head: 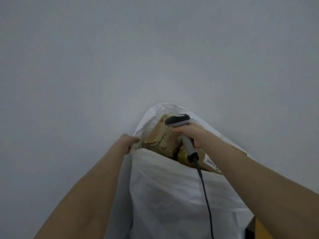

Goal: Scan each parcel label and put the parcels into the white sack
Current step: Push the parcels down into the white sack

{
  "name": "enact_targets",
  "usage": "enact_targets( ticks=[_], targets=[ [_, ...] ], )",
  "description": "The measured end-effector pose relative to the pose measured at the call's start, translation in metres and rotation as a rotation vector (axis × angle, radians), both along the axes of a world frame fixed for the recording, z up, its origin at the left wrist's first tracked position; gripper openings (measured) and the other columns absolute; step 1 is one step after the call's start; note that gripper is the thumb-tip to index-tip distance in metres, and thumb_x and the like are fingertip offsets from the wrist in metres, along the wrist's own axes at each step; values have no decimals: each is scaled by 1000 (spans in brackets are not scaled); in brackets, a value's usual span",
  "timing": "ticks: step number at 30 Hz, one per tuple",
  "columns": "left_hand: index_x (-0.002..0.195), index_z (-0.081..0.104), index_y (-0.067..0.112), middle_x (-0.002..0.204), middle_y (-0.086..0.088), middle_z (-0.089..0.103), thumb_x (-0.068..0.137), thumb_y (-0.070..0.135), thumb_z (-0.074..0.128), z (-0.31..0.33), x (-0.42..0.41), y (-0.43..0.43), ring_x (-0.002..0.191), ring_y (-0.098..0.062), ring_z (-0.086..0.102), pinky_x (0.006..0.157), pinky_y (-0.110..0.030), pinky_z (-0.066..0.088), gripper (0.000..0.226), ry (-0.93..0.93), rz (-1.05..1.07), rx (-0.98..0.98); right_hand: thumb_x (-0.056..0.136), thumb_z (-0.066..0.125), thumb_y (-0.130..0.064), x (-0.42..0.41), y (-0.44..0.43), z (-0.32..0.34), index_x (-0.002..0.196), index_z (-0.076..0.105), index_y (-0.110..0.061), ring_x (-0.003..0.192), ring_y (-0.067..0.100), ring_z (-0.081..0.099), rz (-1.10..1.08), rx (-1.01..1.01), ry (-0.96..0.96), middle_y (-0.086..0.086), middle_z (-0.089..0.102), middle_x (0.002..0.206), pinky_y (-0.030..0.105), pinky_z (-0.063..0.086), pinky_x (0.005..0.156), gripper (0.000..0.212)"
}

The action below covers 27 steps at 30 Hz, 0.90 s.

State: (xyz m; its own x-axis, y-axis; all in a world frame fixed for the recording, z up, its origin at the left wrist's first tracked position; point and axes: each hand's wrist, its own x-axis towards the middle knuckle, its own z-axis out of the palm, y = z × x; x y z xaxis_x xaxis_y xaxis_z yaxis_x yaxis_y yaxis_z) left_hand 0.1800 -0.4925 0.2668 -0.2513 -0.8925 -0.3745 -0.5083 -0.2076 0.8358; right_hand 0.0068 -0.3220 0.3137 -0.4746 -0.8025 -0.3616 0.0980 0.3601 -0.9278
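Observation:
The white sack [172, 192] stands open below me in the lower middle of the view. Inside it lie brown taped cardboard parcels [162, 137]. Another parcel with a white barcode label [211, 163] shows under my right forearm at the sack's right edge. My left hand [129, 141] grips the sack's left rim and holds the mouth open. My right hand [190, 133] holds a grey and black barcode scanner [179, 123] over the mouth, its head pointing left. The scanner's black cable [205, 192] hangs down across the front of the sack.
A plain pale grey wall or floor fills most of the view behind and around the sack. At the bottom right corner a yellow and black object [259, 228] peeks out beside the sack.

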Motion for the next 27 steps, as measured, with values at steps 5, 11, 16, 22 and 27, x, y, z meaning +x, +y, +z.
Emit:
enact_targets(
  ticks=[5, 11, 16, 22, 27],
  targets=[
    [100, 63, 0, 83, -8, 60, 84, 17, 73, 53, 15, 8, 72, -20, 57, 63, -26, 46, 25, 169, 58, -134, 80, 78, -22, 16, 5, -3, 102, 53, -16, 79, 17, 52, -51, -53, 8, 5, 57, 92, 40, 52, 82, 33],
    [145, 32, 18, 145, -13, 36, 88, 58, 54, 1, 30, 37, 129, -36, 42, 96, -52, 46, 74, 223, 57, 336, 82, 77, -21, 29, 13, -7, 88, 51, -22, 81, 20, 53, -78, -82, 7, 5, 56, 91, 47, 49, 95, 27],
    [120, 56, -4, 87, -12, 59, 81, 17, 75, 2, 12, 39, 75, -23, 58, 53, -30, 47, 48, 376, 131, 140, 80, 78, -26, 38, 26, -5, 108, 58, -16, 87, 22, 56, -76, -68, 35, 9, 61, 101, 39, 52, 80, 36],
    [131, 47, 6, 128, -15, 55, 85, 11, 66, 40, 8, 66, 109, -28, 57, 84, -28, 44, 50, 364, 327, -374, 84, 75, -23, 27, 61, 11, 115, 60, -4, 59, 22, 61, -95, -102, 9, 12, 59, 92, 28, 48, 52, 40],
    [140, 38, 17, 143, -13, 30, 87, 29, 62, 36, -4, 115, 130, -32, 36, 103, -42, 34, 59, -336, 132, -722, 83, 77, -21, 7, 109, 3, 114, 58, -3, 63, 26, 63, -170, -85, -35, 18, 59, 101, 23, 47, 40, 40]
  ],
)
